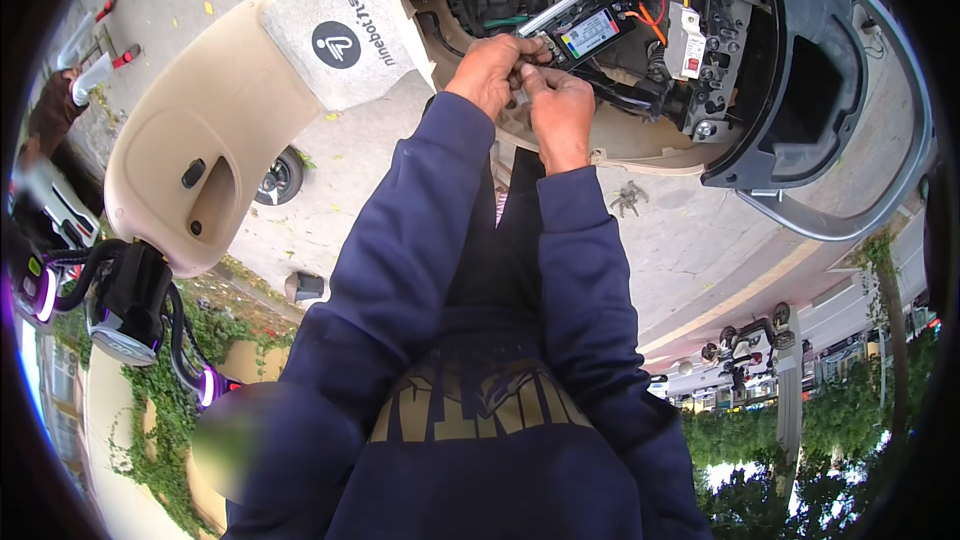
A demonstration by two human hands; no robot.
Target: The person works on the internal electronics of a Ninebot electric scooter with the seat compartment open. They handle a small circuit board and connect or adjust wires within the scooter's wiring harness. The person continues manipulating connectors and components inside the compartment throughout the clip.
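Both my hands work over the opened body of a beige electric scooter [330,0]. Inside lies a black controller box [598,35] with a coloured label and a silver finned edge, tilted up to the right. My left hand [490,72] is closed at the box's lower left end, fingertips pinched. Close beside it, my right hand [560,112] is also closed, thumb against the fingers. Whatever sits between the fingertips is too small and covered to make out. Thick black cables [625,90] run from the box's end past my right hand.
Right of the box stand a white circuit breaker [687,45] with a red switch and orange wires [652,25]. A grey mat [340,40] covers the footboard. A dark rear rack [860,140] curves round the right end; handlebars and headlight [130,300] are at left. A person's legs [92,75] show far left.
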